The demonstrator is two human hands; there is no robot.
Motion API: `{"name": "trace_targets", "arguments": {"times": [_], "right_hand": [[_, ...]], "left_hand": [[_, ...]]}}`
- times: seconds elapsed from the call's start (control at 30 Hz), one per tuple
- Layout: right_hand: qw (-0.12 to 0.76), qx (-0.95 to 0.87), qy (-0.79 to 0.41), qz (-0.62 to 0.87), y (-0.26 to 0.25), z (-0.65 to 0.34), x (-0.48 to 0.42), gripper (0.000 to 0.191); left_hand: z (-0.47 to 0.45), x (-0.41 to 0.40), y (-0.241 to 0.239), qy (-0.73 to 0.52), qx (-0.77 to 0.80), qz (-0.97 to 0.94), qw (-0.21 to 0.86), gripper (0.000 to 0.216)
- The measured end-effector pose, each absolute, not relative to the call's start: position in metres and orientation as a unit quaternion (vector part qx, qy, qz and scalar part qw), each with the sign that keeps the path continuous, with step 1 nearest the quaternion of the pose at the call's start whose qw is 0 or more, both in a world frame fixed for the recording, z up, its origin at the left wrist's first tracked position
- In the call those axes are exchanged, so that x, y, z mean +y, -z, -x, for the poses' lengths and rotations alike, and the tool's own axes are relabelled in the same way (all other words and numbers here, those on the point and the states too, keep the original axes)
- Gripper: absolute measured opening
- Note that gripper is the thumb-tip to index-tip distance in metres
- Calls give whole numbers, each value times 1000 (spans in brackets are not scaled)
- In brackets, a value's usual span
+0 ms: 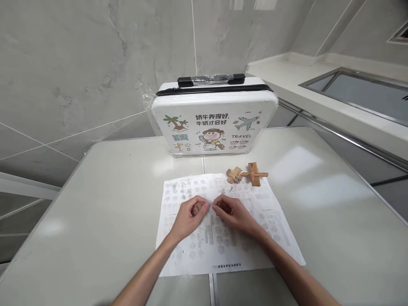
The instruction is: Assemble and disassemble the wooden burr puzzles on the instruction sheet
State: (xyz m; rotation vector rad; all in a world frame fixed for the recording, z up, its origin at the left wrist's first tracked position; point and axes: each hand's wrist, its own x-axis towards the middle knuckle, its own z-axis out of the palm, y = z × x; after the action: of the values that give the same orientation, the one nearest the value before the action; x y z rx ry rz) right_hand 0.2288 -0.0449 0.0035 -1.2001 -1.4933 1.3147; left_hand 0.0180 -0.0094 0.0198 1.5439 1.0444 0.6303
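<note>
Above the middle of a printed paper sheet (172, 265), my left hand (191, 216) is curled, its thumb and forefinger tips pressed together. Facing it with a narrow gap between the fingertips, my right hand (234, 212) is curled the same way. I see nothing in either hand. Just beyond my right hand, a small wooden interlocking puzzle (235, 174) lies on the sheet's far right part. Touching or nearly touching it on the right is a cross-shaped wooden puzzle (253, 173) with a marked flat piece and a stick poking out sideways.
A white cartoon-printed case (213, 114) with a black handle, partly wrapped in clear plastic, stands at the table's back against the grey tiled wall (95, 63). The pale table (95, 204) has a seam down its middle. To the right runs a counter (344, 91) with a glass-topped inset.
</note>
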Motion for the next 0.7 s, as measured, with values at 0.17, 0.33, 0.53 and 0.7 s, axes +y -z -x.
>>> {"name": "trace_targets", "arguments": {"times": [0.17, 0.33, 0.53, 0.7], "right_hand": [[388, -613, -498, 475, -2, -227, -45, 26], [387, -617, -493, 476, -3, -225, -44, 21], [390, -607, -494, 485, -2, -222, -43, 17], [391, -603, -495, 488, 4, -218, -42, 17]], "left_hand": [[-20, -10, -21, -264, 446, -667, 534, 38], [-21, -11, -23, -248, 457, -669, 531, 37], [-19, -11, -20, -248, 453, -679, 522, 37], [-16, -11, -17, -249, 456, -673, 526, 36]]}}
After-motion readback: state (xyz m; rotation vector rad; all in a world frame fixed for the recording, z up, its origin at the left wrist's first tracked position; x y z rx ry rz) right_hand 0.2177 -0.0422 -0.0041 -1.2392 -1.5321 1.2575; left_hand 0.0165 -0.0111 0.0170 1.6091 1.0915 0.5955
